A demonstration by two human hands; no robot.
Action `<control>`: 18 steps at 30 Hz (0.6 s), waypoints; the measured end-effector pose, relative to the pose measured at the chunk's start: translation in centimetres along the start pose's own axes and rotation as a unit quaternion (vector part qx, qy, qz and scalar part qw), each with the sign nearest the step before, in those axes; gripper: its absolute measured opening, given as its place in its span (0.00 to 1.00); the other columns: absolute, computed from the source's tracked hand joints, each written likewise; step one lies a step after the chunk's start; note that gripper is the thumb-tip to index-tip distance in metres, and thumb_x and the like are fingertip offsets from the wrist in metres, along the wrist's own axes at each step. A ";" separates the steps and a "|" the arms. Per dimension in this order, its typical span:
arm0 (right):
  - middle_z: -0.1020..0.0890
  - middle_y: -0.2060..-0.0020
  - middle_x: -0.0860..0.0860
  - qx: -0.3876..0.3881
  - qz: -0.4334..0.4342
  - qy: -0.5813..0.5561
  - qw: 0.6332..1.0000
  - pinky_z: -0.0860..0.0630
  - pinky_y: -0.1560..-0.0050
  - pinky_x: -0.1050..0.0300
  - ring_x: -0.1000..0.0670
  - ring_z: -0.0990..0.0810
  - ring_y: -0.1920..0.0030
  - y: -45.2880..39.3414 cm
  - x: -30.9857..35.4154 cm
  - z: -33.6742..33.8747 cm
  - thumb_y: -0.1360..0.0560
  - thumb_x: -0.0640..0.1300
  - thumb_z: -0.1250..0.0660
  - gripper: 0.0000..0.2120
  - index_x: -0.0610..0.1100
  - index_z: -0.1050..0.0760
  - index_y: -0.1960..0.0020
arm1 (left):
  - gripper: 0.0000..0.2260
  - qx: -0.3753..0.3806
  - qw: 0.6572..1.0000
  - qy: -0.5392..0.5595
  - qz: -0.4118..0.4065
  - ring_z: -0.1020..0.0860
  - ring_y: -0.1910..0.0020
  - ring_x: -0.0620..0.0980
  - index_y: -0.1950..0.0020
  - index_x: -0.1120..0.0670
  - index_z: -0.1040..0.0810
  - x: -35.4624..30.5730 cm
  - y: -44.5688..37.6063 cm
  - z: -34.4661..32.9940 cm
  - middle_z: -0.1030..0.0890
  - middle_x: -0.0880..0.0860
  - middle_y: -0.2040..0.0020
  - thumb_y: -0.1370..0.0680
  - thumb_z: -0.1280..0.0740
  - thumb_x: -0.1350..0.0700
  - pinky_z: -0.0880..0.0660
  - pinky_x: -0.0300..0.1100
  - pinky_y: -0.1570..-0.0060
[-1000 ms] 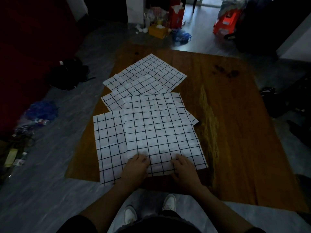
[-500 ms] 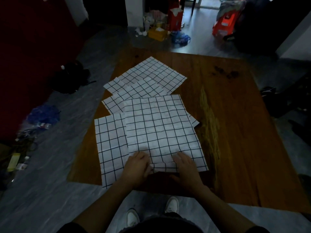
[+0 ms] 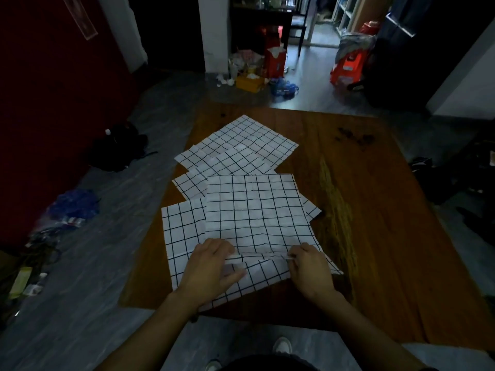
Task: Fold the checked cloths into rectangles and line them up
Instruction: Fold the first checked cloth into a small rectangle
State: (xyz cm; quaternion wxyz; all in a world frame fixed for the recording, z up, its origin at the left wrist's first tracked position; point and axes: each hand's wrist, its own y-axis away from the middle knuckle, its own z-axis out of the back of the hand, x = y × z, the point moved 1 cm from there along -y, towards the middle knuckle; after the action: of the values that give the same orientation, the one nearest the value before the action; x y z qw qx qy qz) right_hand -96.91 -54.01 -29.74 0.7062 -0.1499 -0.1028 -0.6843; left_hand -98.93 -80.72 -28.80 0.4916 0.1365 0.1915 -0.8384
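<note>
We stand at the near edge of a wooden table (image 3: 375, 210), the largest thing before us, with grey floor (image 3: 93, 263) around it. On its left half lie the checked cloths, white with dark grid lines. The top cloth (image 3: 254, 210) is spread flat near the table's middle, and its near edge is lifted off the wood and rolled a little toward 12 o'clock. A second cloth (image 3: 182, 231) lies beneath it, showing at 9 o'clock and again under the lifted edge toward 6 o'clock. Further cloths (image 3: 246, 145) overlap one another at 12 o'clock from the top cloth, set at an angle to it.

Our left hand (image 3: 211, 269) is at 7 o'clock of the top cloth, fingers (image 3: 230, 261) curled round its raised near edge, the thumb stretched out over the cloth below. Our right hand (image 3: 310, 271) is at 5 o'clock, fingers pinching the same edge. The two hands are well apart along that edge.

At 12 o'clock beyond the table, the floor carries a yellow box (image 3: 250, 83) and a red bag (image 3: 276, 61).
</note>
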 end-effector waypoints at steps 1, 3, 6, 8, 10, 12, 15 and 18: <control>0.21 0.58 0.52 -0.007 0.001 -0.003 1.000 0.26 0.56 0.57 0.52 0.24 0.59 0.0 0.4 0.3 0.28 0.41 0.30 0.05 0.48 0.21 0.54 | 0.22 0.012 1.000 -0.024 -0.004 0.27 0.48 0.46 0.43 0.49 0.23 0.0 0.4 0.1 0.22 0.46 0.48 0.28 0.32 0.35 0.29 0.44 0.50; 0.20 0.58 0.51 -0.013 0.001 0.000 1.000 0.26 0.56 0.57 0.51 0.23 0.58 0.0 1.2 0.9 0.29 0.40 0.29 0.06 0.47 0.20 0.53 | 0.21 0.018 0.997 -0.071 -0.017 0.24 0.47 0.49 0.44 0.50 0.22 0.1 1.0 0.3 0.21 0.48 0.46 0.31 0.28 0.40 0.28 0.45 0.51; 0.19 0.56 0.50 -0.007 0.003 0.010 1.000 0.23 0.54 0.54 0.49 0.22 0.55 0.5 2.1 1.6 0.32 0.39 0.27 0.09 0.46 0.19 0.51 | 0.16 -0.017 0.995 -0.100 -0.017 0.24 0.49 0.51 0.52 0.51 0.20 0.6 1.4 1.0 0.20 0.50 0.47 0.37 0.21 0.54 0.28 0.45 0.52; 0.19 0.55 0.49 -0.002 0.004 0.015 1.000 0.22 0.54 0.52 0.48 0.21 0.55 1.0 2.5 2.1 0.33 0.38 0.26 0.11 0.46 0.19 0.51 | 0.15 -0.042 0.995 -0.089 -0.017 0.25 0.48 0.50 0.54 0.51 0.21 1.2 1.6 1.6 0.20 0.50 0.47 0.37 0.21 0.58 0.29 0.45 0.52; 0.18 0.55 0.49 -0.011 -0.001 0.014 1.000 0.21 0.55 0.51 0.48 0.21 0.55 1.7 2.7 2.6 0.33 0.37 0.26 0.10 0.46 0.18 0.52 | 0.13 -0.065 0.995 -0.073 -0.028 0.27 0.48 0.50 0.54 0.52 0.21 1.8 1.7 2.2 0.20 0.50 0.47 0.35 0.23 0.60 0.30 0.44 0.52; 0.19 0.55 0.49 -0.024 -0.015 0.009 1.000 0.21 0.56 0.51 0.48 0.21 0.55 2.4 2.9 3.1 0.31 0.36 0.27 0.09 0.46 0.19 0.53 | 0.11 -0.077 0.995 -0.059 -0.036 0.26 0.49 0.50 0.54 0.52 0.20 2.4 1.9 2.8 0.20 0.51 0.47 0.34 0.24 0.61 0.31 0.45 0.52; 0.20 0.53 0.49 -0.028 -0.036 -0.004 0.999 0.21 0.54 0.49 0.48 0.21 0.54 3.4 3.2 3.9 0.27 0.39 0.29 0.05 0.46 0.19 0.52 | 0.04 -0.086 0.993 -0.063 -0.049 0.26 0.49 0.51 0.54 0.53 0.20 3.2 2.3 3.6 0.20 0.51 0.47 0.28 0.29 0.59 0.29 0.46 0.53; 0.20 0.53 0.50 -0.032 -0.037 -0.015 0.999 0.21 0.54 0.49 0.49 0.21 0.55 4.3 3.2 4.4 0.26 0.40 0.30 0.05 0.47 0.19 0.52 | 0.10 -0.097 0.991 -0.069 -0.056 0.24 0.50 0.51 0.53 0.54 0.19 3.1 2.9 4.3 0.19 0.51 0.47 0.24 0.39 0.54 0.28 0.47 0.54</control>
State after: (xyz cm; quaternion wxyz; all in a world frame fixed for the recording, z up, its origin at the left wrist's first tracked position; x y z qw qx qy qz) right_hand -92.24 -55.38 -24.76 0.6736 -0.1787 -0.0973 -0.7105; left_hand -98.03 -86.39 -26.86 0.4670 0.0196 0.2450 -0.8494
